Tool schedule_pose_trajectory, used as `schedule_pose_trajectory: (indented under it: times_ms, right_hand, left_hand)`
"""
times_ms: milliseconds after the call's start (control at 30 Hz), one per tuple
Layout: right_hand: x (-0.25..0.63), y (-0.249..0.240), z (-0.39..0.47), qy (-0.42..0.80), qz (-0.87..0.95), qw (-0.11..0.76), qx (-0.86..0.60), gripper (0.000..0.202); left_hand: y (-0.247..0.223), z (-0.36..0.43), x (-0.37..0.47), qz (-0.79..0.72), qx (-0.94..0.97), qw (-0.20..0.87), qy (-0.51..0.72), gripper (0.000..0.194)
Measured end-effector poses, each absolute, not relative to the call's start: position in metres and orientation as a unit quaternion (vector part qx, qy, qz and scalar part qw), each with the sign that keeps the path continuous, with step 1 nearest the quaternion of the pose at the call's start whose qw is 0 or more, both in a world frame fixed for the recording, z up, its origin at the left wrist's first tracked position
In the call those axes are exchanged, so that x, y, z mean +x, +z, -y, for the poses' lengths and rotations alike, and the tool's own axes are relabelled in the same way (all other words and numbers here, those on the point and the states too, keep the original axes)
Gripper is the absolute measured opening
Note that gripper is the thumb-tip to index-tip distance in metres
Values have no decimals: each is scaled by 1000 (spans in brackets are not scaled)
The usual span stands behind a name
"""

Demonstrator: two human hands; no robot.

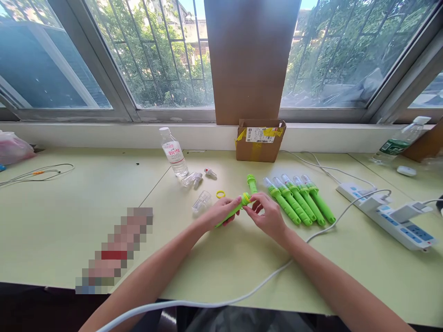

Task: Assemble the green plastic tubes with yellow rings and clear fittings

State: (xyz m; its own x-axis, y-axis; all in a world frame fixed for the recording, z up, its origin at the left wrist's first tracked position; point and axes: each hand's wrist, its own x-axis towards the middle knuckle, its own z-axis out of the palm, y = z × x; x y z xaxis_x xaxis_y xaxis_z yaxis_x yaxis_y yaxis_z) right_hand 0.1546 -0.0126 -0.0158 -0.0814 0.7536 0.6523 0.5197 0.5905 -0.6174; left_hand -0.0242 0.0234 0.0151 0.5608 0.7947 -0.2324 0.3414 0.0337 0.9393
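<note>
Left fingers: the left hand [221, 213] is wrapped around a bright-green plastic tube-shaped handle [229, 216], its top end tilted up toward the right.
Right fingers: the right hand [269, 216] has thumb and fingertips drawn close together at that end (whether they grip the rim or some small part, I cannot tell).
Yellow band: a thin yellow plastic ring [246, 197] sits at the handle's top, between the hands.
Step in hand: probably fitting or adjusting something at the handle's mouth.
Next move calls for: a steady left hold, I judge, and a small, precise right-hand push or twist.
Near the hands: a loose yellow ring [220, 197], a short green plastic piece [252, 183] just beyond, clear plastic covers [201, 202] to the left.
Row at right: five green sticks with clear tops [299, 199], lying side by side.
Farther out: a clear water bottle with pink lettering [175, 156], an open brown cardboard box [258, 153], a white power strip [387, 216].
</note>
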Motion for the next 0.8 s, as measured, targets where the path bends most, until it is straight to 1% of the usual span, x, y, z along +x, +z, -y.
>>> schedule_pose_trajectory:
  times_ms: [233,400,467,500,600,667,800]
  right_hand:
    - [155,-17,13,106,733,513,-433,15]
    - [154,-20,13,101,730,525,-426,10]
    - [154,-20,13,85,729,532,-421,8]
    - [154,-20,13,75,728,536,-421,8]
    - [155,-19,13,52,718,548,-426,7]
    - [155,-19,12,51,710,551,-437,8]
    - [155,-21,11,68,703,545,-452,9]
  left_hand:
    - [15,-24,-24,-423,648,605,186,57]
    - [17,-23,-25,-420,682,574,169,57]
    - [16,-22,-24,-416,723,524,174,53]
    - [15,-22,-24,-415,752,478,185,50]
    - [10,-22,-22,-415,836,281,224,40]
    - [6,-22,-22,-415,862,191,221,35]
    - [0,-25,-21,-429,868,151,200,28]
